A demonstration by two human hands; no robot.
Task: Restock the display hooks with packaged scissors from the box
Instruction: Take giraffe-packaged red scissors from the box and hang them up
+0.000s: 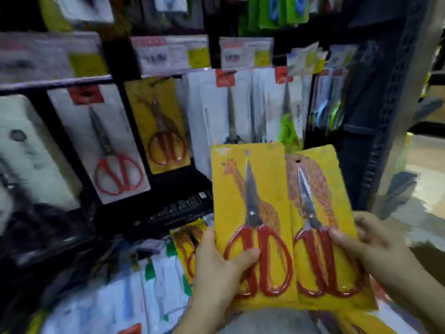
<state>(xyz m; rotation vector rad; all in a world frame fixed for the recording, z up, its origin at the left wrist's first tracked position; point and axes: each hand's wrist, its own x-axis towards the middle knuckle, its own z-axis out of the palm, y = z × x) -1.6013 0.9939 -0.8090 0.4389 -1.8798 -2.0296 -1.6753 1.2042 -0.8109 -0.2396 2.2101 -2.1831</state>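
Both hands sit nearest the lens. Left hand [216, 271] has its grip closed on the left giraffe-card scissors pack [252, 213], thumb over a red handle. Right hand [375, 239] pinches the right giraffe-card scissors pack [320, 225] likewise. I note both packs upright, long axes toward 12 o'clock, hang holes uppermost. A matching yellow pack [160, 124] already hangs on the display at 10 o'clock from the left hand, which I judge the nearer. More stock [185, 239] lies at 7 o'clock; motion blur obscures the hooks themselves.

dark perforated shelf upright [395, 97] right | pale floor [426, 165] beyond | dim light
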